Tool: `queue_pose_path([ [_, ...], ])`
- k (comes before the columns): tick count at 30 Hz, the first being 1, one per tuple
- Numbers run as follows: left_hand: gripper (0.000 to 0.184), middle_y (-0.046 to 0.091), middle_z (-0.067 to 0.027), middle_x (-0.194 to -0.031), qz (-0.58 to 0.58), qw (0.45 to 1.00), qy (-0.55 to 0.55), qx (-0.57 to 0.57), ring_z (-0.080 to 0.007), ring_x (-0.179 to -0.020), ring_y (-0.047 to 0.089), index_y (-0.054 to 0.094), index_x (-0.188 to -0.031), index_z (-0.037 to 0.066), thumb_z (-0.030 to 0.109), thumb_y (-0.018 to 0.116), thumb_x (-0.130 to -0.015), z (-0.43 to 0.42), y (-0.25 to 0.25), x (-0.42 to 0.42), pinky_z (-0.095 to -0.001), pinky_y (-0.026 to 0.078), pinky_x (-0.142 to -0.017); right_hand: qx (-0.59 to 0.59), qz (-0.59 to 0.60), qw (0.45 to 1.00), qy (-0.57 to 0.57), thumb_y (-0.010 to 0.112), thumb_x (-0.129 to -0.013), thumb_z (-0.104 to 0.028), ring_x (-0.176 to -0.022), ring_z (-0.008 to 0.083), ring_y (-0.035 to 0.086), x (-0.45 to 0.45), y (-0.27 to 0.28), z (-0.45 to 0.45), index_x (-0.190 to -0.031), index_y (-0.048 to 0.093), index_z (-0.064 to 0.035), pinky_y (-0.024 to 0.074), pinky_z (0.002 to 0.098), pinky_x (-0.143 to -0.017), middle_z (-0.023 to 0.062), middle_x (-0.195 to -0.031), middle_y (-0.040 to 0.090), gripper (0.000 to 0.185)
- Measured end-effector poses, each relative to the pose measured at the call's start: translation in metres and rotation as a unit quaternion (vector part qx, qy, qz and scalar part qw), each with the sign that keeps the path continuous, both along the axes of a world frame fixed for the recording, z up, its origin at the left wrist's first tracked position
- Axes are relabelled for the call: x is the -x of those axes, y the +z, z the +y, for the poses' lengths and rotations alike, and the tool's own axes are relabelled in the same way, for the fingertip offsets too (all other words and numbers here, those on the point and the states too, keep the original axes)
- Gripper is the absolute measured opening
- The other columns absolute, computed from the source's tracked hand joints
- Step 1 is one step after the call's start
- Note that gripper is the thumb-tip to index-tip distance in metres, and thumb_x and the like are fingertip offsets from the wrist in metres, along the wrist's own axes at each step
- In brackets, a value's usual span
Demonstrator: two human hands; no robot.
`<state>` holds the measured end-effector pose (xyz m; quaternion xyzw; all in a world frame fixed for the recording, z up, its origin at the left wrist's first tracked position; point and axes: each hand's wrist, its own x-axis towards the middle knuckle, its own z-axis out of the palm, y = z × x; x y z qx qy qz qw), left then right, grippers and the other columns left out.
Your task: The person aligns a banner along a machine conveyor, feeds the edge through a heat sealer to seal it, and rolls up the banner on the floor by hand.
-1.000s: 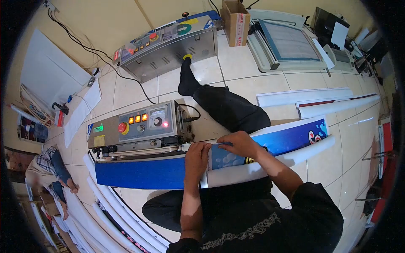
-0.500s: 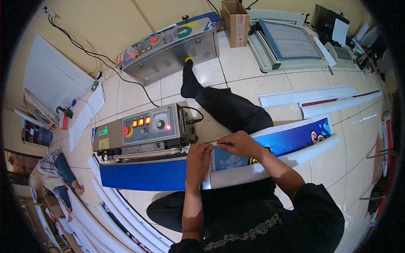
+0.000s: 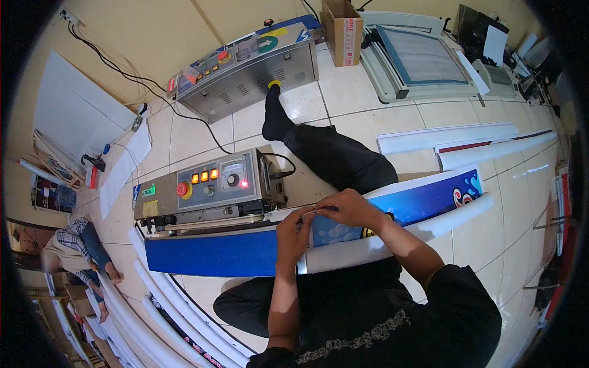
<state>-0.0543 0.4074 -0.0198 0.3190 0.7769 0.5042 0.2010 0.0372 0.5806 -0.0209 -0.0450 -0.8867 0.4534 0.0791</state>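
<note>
The fingers of my left hand (image 3: 292, 240) and right hand (image 3: 348, 208) are drawn narrow and nearly meet at the far left corner of the blue bubble-printed banner (image 3: 399, 209), though I cannot tell how much of its edge is pinched between them. The banner stretches off to my right with a white roll (image 3: 402, 245) along its near edge, while the blue conveyor belt (image 3: 211, 253) runs left from my left wrist, the band sealer (image 3: 205, 187), its switches lit orange, standing along the belt's far long edge.
</note>
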Motion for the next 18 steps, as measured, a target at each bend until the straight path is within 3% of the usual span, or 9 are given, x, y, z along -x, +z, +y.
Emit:
queue_pose_path([
  [4, 0.017, 0.070, -0.0092, -0.082, -0.015, 0.999, 0.036, -0.006, -0.0168, -0.075, 0.066, 0.069, -0.101, 0.002, 0.015, 0.066, -0.091, 0.000, -0.015, -0.006, -0.0290, 0.051, -0.072, -0.016, -0.003, 1.000, 0.012, 0.066, -0.089, -0.021, -0.076, 0.0319, 0.069, -0.007, -0.002, 0.004, -0.099, 0.071, -0.0055, 0.0534, 0.0372, -0.069, 0.0153, -0.086, 0.070, 0.019],
  [6, 0.019, 0.069, -0.0048, -0.080, -0.079, 0.992, 0.100, -0.012, -0.0093, -0.074, 0.060, 0.070, -0.099, 0.001, 0.019, 0.067, -0.092, 0.003, -0.022, -0.012, -0.0245, 0.048, -0.070, -0.024, -0.006, 1.000, 0.017, 0.065, -0.089, -0.021, -0.077, 0.0331, 0.068, -0.014, -0.003, 0.010, -0.100, 0.070, -0.0054, 0.0532, 0.0382, -0.069, 0.0159, -0.087, 0.070, 0.020],
  [8, 0.020, 0.068, -0.0032, -0.079, -0.071, 0.991, 0.111, -0.010, -0.0080, -0.073, 0.058, 0.070, -0.099, 0.001, 0.020, 0.067, -0.092, 0.003, -0.025, -0.013, -0.0234, 0.047, -0.069, -0.048, -0.062, 0.997, 0.015, 0.060, -0.092, -0.025, -0.077, 0.0358, 0.066, -0.026, -0.012, 0.023, -0.097, 0.068, -0.0069, 0.0512, 0.0433, -0.070, 0.0164, -0.084, 0.068, 0.021],
  [13, 0.025, 0.067, -0.0022, -0.080, -0.088, 0.983, 0.150, -0.052, -0.0071, -0.073, 0.056, 0.069, -0.098, 0.000, 0.024, 0.068, -0.093, 0.004, -0.045, -0.018, -0.0227, 0.046, -0.069, -0.060, -0.085, 0.992, 0.066, 0.057, -0.094, -0.024, -0.077, 0.0361, 0.066, -0.060, -0.021, 0.062, -0.101, 0.066, -0.0048, 0.0518, 0.0430, -0.069, 0.0184, -0.084, 0.068, 0.022],
  [18, 0.031, 0.067, -0.0031, -0.085, -0.126, 0.972, 0.188, -0.061, -0.0081, -0.079, 0.057, 0.068, -0.099, -0.002, 0.029, 0.066, -0.094, 0.004, -0.055, -0.017, -0.0232, 0.046, -0.073, -0.024, -0.060, 0.997, 0.036, 0.057, -0.095, -0.024, -0.082, 0.0345, 0.067, -0.083, -0.031, 0.075, -0.100, 0.066, -0.0039, 0.0529, 0.0414, -0.073, 0.0164, -0.090, 0.069, 0.022],
])
